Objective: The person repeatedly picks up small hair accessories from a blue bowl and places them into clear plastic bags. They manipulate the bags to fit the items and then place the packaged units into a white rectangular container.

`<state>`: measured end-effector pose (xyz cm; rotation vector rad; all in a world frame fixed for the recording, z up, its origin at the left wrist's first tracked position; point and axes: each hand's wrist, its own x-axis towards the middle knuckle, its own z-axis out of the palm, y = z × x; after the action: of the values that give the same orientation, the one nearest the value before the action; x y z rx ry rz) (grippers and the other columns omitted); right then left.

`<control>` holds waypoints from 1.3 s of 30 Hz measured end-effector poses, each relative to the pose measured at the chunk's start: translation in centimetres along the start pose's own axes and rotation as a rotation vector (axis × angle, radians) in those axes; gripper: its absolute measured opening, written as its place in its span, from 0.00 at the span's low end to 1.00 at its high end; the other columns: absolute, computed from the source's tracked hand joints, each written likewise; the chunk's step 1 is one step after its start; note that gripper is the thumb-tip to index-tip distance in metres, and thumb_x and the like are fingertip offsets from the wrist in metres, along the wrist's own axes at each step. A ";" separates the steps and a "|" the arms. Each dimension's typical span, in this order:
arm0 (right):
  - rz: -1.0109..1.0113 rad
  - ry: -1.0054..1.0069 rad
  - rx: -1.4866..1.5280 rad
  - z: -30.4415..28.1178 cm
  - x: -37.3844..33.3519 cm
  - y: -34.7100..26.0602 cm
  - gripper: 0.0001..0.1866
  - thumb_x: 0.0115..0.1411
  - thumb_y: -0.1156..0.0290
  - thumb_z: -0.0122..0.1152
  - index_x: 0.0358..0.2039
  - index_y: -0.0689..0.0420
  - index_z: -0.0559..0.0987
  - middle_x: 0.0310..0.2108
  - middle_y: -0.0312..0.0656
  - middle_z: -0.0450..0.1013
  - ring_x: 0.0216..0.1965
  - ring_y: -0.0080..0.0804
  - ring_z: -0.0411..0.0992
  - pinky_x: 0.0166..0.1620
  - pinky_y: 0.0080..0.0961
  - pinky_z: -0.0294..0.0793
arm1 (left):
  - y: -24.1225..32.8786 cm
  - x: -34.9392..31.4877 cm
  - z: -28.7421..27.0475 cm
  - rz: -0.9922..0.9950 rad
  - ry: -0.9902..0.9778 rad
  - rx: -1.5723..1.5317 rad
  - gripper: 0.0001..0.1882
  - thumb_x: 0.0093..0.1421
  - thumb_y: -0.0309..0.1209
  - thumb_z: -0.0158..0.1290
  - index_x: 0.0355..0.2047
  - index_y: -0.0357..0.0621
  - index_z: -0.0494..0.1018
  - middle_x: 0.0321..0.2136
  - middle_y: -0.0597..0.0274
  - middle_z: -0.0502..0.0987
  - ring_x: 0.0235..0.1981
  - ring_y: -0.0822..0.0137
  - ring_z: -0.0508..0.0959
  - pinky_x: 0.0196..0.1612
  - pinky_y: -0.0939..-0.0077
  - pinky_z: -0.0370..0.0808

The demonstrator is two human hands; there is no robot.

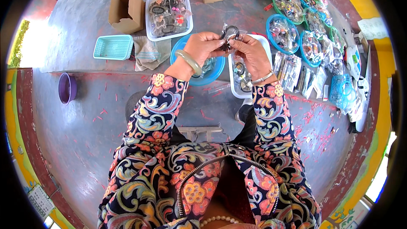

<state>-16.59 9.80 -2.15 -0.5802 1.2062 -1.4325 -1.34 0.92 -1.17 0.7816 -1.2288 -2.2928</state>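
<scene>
Places were taken by the clock, with twelve at the top of the view. A grey floor [85, 140], scattered with red scraps, took up much of the lower half. A raised grey surface [80, 29] lay across it from ten to two. The wearer's flowered jacket [146, 186] covered six o'clock. Between one and two stood a cluster of round blue and green baskets [268, 34], loaded with small clear-bagged items. A white bin [148, 19] at eleven held similar bagged goods. Close in, a white tray [231, 74] lay below the right hand between one and two, and a round blue basin [202, 82] lay below the left hand at twelve; both had packaged items in them. A cardboard box [126, 10] stood between ten and eleven, a turquoise basket [113, 46] at ten and a purple bowl [72, 88] at nine.

The left hand [201, 47], near twelve, and the right hand [251, 55], toward half past one, each pinched one side of a black looped item [231, 32] between thumb and fingers. This item was held up between twelve and one, with clear film about it; whether the film enclosed it fully could not be determined.
</scene>
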 end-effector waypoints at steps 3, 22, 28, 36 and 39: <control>0.003 -0.004 0.026 0.2 0.1 0.2 0.08 0.48 0.74 0.62 0.30 0.60 0.77 0.26 0.33 0.73 0.26 0.17 0.66 0.31 0.13 0.61 | 0.1 -0.2 -0.1 -0.019 0.010 0.022 0.09 0.57 0.24 0.47 0.35 0.29 0.70 0.32 0.55 0.75 0.32 0.66 0.78 0.37 0.79 0.77; -0.146 0.161 -0.160 -4.3 -0.6 -0.9 0.09 0.51 0.70 0.58 0.32 0.60 0.77 0.24 0.34 0.73 0.24 0.17 0.67 0.28 0.13 0.63 | -0.5 -0.1 0.1 0.028 -0.007 0.077 0.13 0.57 0.28 0.48 0.41 0.33 0.68 0.38 0.56 0.74 0.40 0.66 0.75 0.39 0.79 0.75; 0.041 0.154 -0.528 -11.1 -0.1 1.4 0.07 0.51 0.68 0.58 0.27 0.58 0.78 0.22 0.31 0.73 0.24 0.17 0.69 0.26 0.14 0.61 | 0.0 -0.1 -0.3 0.012 -0.004 0.114 0.14 0.57 0.30 0.49 0.41 0.34 0.69 0.38 0.54 0.74 0.40 0.66 0.75 0.39 0.77 0.73; 0.142 0.219 -0.965 -17.1 0.3 8.2 0.10 0.46 0.67 0.57 0.25 0.61 0.79 0.18 0.40 0.73 0.18 0.27 0.71 0.23 0.21 0.69 | 0.1 0.0 -0.6 0.004 -0.006 0.156 0.14 0.58 0.31 0.48 0.40 0.33 0.69 0.37 0.54 0.75 0.39 0.66 0.75 0.39 0.77 0.73; 0.086 0.354 -1.224 -21.2 1.0 7.6 0.10 0.46 0.66 0.55 0.23 0.60 0.78 0.18 0.40 0.73 0.19 0.27 0.71 0.24 0.21 0.69 | 0.2 -0.1 -0.7 0.014 -0.008 0.145 0.14 0.58 0.31 0.48 0.40 0.33 0.69 0.36 0.54 0.75 0.39 0.67 0.75 0.38 0.77 0.73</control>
<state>-32.07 17.31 -16.75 -1.0767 2.3425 -0.5832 -0.75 0.45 -1.30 0.8114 -1.4118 -2.2176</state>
